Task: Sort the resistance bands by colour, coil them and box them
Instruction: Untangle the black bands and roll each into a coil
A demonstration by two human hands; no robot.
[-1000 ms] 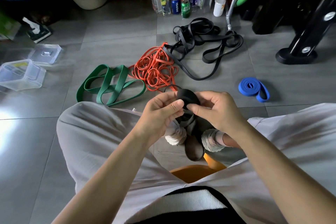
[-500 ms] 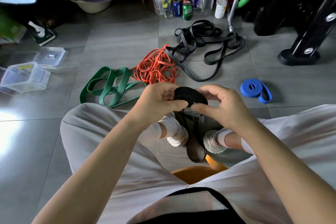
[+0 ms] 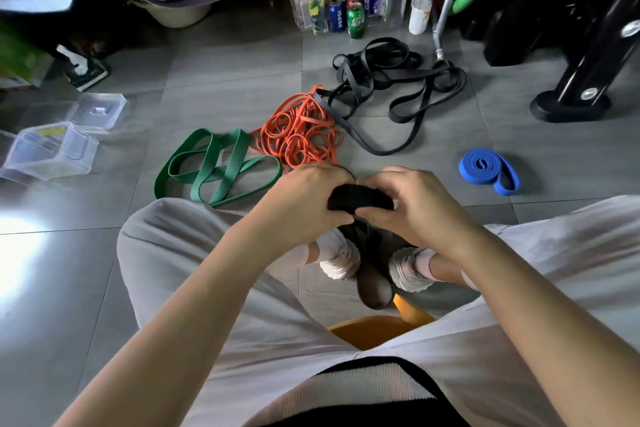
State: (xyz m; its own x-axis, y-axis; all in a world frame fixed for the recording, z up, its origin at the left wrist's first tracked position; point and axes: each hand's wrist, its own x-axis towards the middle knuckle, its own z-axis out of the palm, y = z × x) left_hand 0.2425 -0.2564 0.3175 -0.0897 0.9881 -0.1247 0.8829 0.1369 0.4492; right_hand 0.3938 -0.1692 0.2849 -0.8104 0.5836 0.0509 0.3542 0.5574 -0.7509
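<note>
Grown wider, black coil (image 3: pixel 360 197) sits pinched between both hands (image 3: pixel 306 199).

bare tile between blue coil (image 3: pixel 485 168) and black bands (image 3: pixel 398 87), orange tangle (image 3: pixel 299 135) touching green bands (image 3: pixel 214 166)

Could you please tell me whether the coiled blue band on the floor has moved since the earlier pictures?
No. The blue band lies in the same spot, just beyond the same tile joint and right of the loose black bands.
</note>
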